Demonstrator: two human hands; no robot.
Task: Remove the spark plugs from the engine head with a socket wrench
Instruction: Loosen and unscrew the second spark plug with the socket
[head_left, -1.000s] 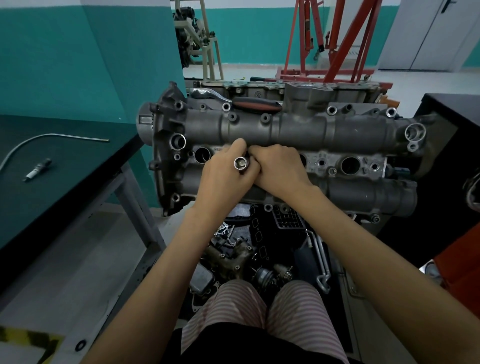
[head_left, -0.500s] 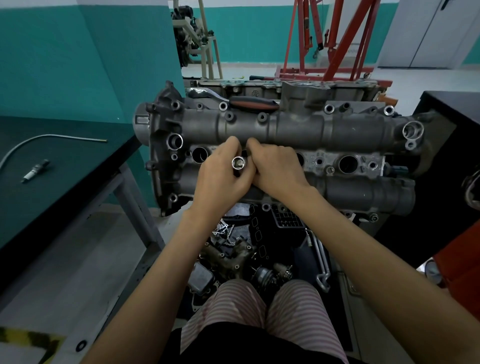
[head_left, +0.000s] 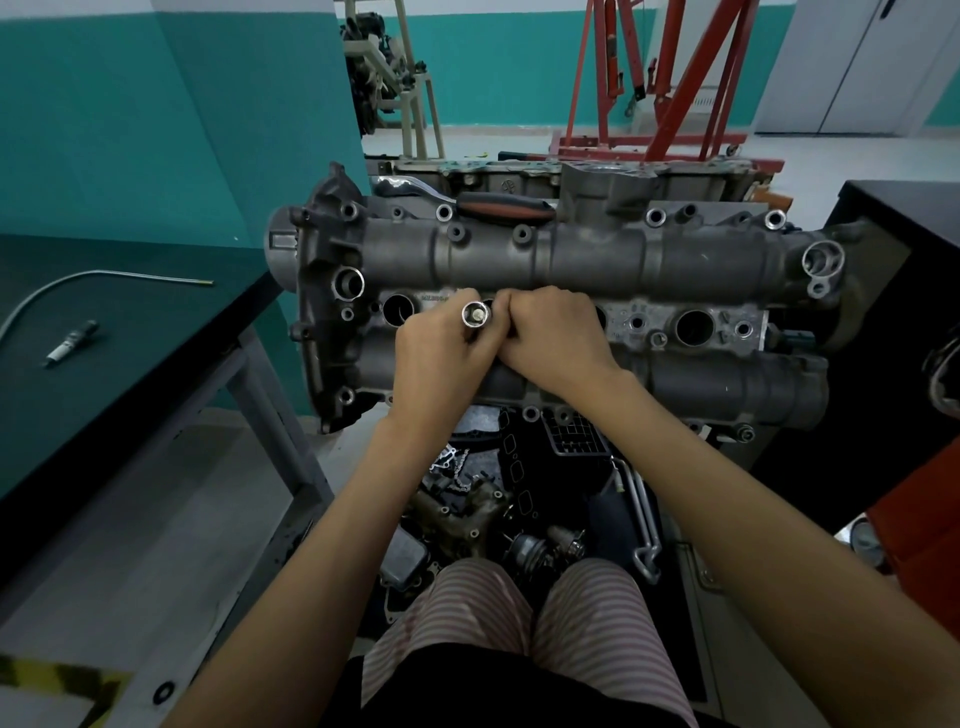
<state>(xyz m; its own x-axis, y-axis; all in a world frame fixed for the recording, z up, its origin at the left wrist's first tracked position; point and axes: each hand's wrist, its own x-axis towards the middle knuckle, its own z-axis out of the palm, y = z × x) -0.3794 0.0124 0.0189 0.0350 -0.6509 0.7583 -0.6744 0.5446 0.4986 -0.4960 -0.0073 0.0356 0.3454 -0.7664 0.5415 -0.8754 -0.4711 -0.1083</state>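
Engine head (head_left: 571, 260): grey cast metal, lying lengthwise before you, its round plug wells facing up. Socket (head_left: 476, 314): shiny steel tube, open end showing, standing over the second well from the left. Your left hand (head_left: 441, 358) is gripping the socket; your right hand (head_left: 556, 338) is closing against it. Cast lettering beside the wells: unreadable.
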